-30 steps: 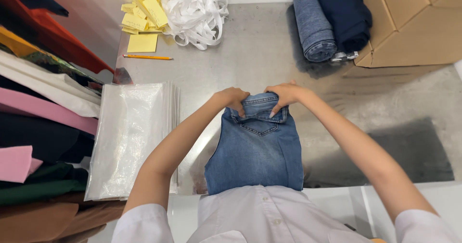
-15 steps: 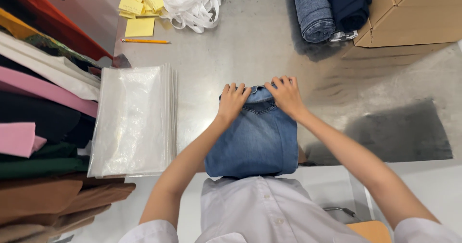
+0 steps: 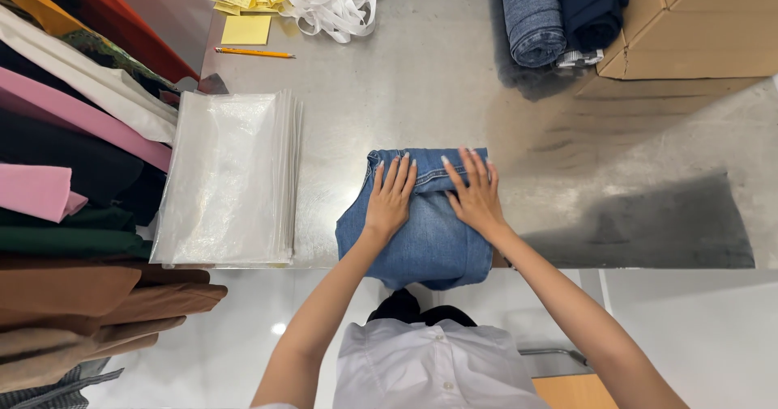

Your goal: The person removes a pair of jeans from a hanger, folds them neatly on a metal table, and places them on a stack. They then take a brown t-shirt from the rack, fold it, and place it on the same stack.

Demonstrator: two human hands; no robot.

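Note:
A folded pair of blue jeans (image 3: 425, 243) lies on the grey metal table (image 3: 421, 93), its near end hanging slightly over the front edge. My left hand (image 3: 391, 198) lies flat on the left part of the fold, fingers spread and pointing away from me. My right hand (image 3: 474, 192) presses flat on the right part, beside the left one. Both palms rest on the denim without gripping it.
A stack of clear plastic bags (image 3: 227, 178) lies left of the jeans. Stacked coloured fabrics (image 3: 65, 174) fill the left side. Yellow paper notes (image 3: 247, 8), a pencil (image 3: 254, 53) and white ribbon (image 3: 336, 0) sit at the back. Rolled denim (image 3: 527, 16) and cardboard boxes (image 3: 705, 20) stand back right.
Both hands have gone from gripping the far waistband end of the jeans to lying flat on the folded bundle, which is now shorter and more compact.

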